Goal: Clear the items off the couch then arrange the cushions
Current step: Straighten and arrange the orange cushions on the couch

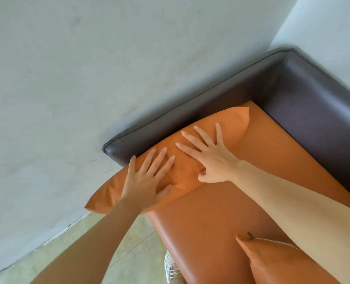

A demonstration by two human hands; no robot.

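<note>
The couch (221,212), with its wide orange leather-look seat and dark brown padded arm and backrest, shows no loose items anywhere on the visible stretch of seat, so the clearing half of the task looks finished as far as this view reaches; the part of the couch beyond the lower right edge is out of sight and cannot be judged. What remains appears to be the arranging. A large orange leather-look cushion (227,124) lies propped against the dark arm at the seat's far left end, one corner reaching toward the back corner of the couch and the opposite corner overhanging the seat's front edge above the pale tiled floor (129,253). Both hands lie flat on it with fingers spread and straight, gripping nothing: the left hand (147,179) presses near the front half, the right hand (208,158) just beside it toward the back, apparently patting or settling it into place. A second orange cushion (282,263), with a small dark zip pull at its corner, sits at the seat's near right edge, untouched and probably waiting its turn.
</note>
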